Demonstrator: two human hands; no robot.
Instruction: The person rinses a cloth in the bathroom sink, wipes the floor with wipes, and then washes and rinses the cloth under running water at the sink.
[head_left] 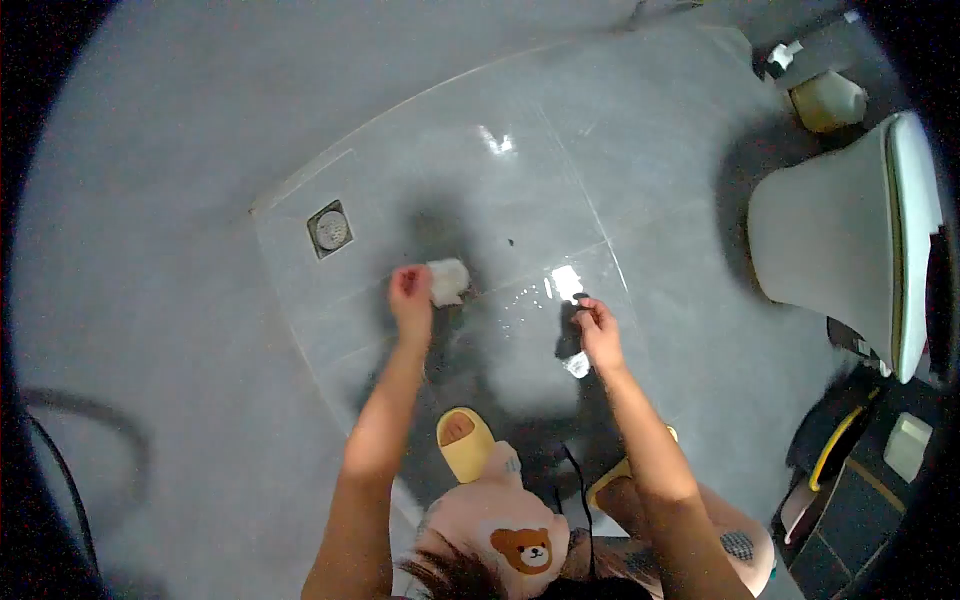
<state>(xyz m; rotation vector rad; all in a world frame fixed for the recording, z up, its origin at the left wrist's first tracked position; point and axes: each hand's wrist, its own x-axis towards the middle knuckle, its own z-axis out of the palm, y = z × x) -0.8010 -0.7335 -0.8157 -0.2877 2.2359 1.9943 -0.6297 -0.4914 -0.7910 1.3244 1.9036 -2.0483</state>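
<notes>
Over the grey tiled floor, my left hand has its fingers closed on a white cloth, which hangs out to the right of the fingers. My right hand is pinched at a small dark object whose kind I cannot make out. A small white crumpled piece lies just below and left of that hand. Water drops and a bright reflection show on the floor between the hands. A dark speck lies further forward.
A square floor drain is at the left. The white toilet stands at the right, with a bin behind it. Yellow slippers are on my feet. A dark hose runs along the left edge.
</notes>
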